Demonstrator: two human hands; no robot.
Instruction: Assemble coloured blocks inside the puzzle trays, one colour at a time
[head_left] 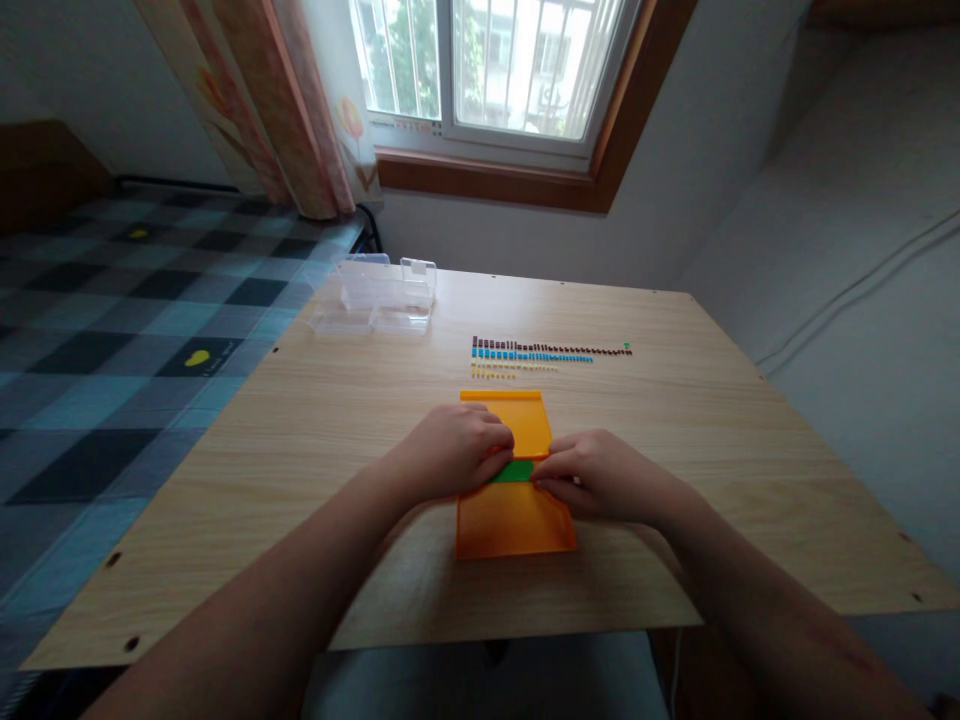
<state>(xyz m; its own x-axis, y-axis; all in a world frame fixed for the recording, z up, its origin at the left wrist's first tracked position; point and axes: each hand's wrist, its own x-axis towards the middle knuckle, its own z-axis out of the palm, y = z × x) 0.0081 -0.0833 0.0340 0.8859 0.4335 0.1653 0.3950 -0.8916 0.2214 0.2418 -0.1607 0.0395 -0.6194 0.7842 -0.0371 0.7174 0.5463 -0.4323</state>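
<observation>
An orange translucent tray (511, 520) lies on the wooden table (300, 440) in front of me. A small green piece (514, 472) sits on it between my hands. My left hand (455, 449) rests on the tray's left side, fingers curled and touching the green piece's left end. My right hand (592, 474) lies on the tray's right side, fingers pinched at the piece's right end. Beyond the tray lie rows of tiny pieces (540, 352): a dark red row, a blue row, a yellowish row.
A clear plastic compartment box (375, 296) stands open at the table's far left. A bed with a checked blue cover (112, 320) is at the left. A window (495, 70) and curtain (277, 110) are behind the table; a wall is at the right.
</observation>
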